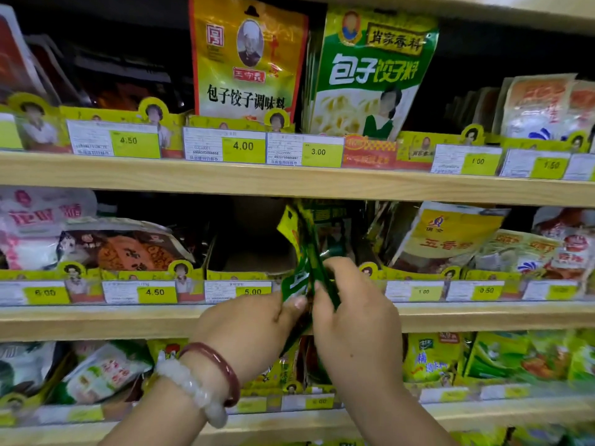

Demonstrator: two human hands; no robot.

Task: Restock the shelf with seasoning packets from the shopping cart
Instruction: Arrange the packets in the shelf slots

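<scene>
A thin stack of green and yellow seasoning packets (301, 252) stands edge-on in front of the middle shelf (96, 317). My left hand (248, 333) pinches its lower left side and my right hand (354, 320) grips the lower right edge. The packets' tops reach into a shelf slot beside an empty cardboard tray (248, 252). More green packets (335, 233) stand in the slot just behind the stack. The shopping cart is out of view.
The upper shelf (289, 181) carries a yellow packet (248, 59) and a green packet (370, 75) standing upright. Price tags line each shelf edge. The lower shelf (483, 410) holds more green and yellow packets. Two bracelets sit on my left wrist.
</scene>
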